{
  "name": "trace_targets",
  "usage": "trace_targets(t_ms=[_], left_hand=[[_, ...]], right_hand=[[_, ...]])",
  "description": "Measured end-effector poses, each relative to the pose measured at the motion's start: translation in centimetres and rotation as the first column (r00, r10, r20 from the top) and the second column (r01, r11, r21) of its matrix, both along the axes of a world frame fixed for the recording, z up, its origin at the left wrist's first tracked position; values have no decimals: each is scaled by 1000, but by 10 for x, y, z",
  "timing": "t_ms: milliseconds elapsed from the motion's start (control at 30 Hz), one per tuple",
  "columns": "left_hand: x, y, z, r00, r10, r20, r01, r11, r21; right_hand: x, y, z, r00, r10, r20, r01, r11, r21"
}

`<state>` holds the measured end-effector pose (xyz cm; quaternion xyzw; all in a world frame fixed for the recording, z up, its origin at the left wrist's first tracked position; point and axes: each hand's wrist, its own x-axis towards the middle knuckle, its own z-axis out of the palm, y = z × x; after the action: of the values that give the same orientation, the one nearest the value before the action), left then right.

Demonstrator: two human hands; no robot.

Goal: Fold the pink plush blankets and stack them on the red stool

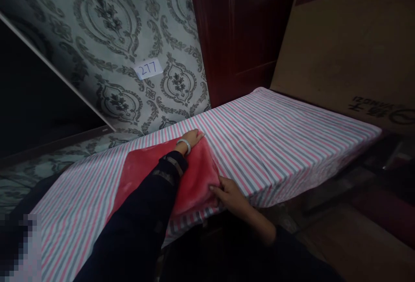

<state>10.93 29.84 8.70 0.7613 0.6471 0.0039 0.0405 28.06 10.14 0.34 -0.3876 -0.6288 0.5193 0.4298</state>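
Note:
A soft red cloth (pixel 197 178) with a smooth, plush-looking surface lies across a striped table cover (pixel 266 135). At its far right corner, my left hand (pixel 192 138) is closed on the edge, with a pale bangle (pixel 184 144) round the wrist. My right hand (pixel 231 194) pinches the near right corner between thumb and fingers, close to the front edge of the table. Between the two hands the red cloth bulges slightly. My left forearm, in a dark sleeve, hides part of the cloth's middle.
Behind the table are a patterned wall (pixel 106 27) with a paper label (pixel 148 69) reading 277 and a dark red door (pixel 240 35). A large cardboard sheet (pixel 346 35) leans at the right. A dark panel (pixel 39 91) stands at the left.

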Motion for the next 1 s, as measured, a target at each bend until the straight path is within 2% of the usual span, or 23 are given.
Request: trace_targets(t_ms=[100,200,300,400,500,600,733,867,933,1000], left_hand=[[0,-1,-1,1000,9,6,-9,997,70],[-2,4,7,999,38,16,-40,988,152],[-4,13,9,999,30,23,-33,988,152],[-4,17,-3,1000,12,26,-14,996,83],[-4,16,-16,999,15,37,-17,998,54],[-2,12,-20,998,30,53,-34,997,71],[5,6,-12,994,62,87,-69,994,82],[2,-4,6,984,55,168,-71,993,92],[-8,-19,16,978,11,208,-30,996,89],[-22,-46,23,978,-59,199,48,997,58]], right_hand=[[-1,-3,5,1000,28,-2,-29,999,-46],[-3,-5,10,998,56,-21,-58,994,-95],[-5,-5,10,1000,7,-20,-8,996,-87],[-3,-5,4,995,-101,-19,101,994,-37],[-1,-7,-4,997,-53,-50,45,987,-154],[-1,-6,-9,994,-34,-107,5,966,-257],[-2,-4,-9,990,-43,-136,-1,951,-309],[10,-6,-6,990,30,-141,-79,929,-361],[22,-2,-1,989,33,-143,-80,937,-339],[34,10,6,988,-61,-143,21,964,-266]])
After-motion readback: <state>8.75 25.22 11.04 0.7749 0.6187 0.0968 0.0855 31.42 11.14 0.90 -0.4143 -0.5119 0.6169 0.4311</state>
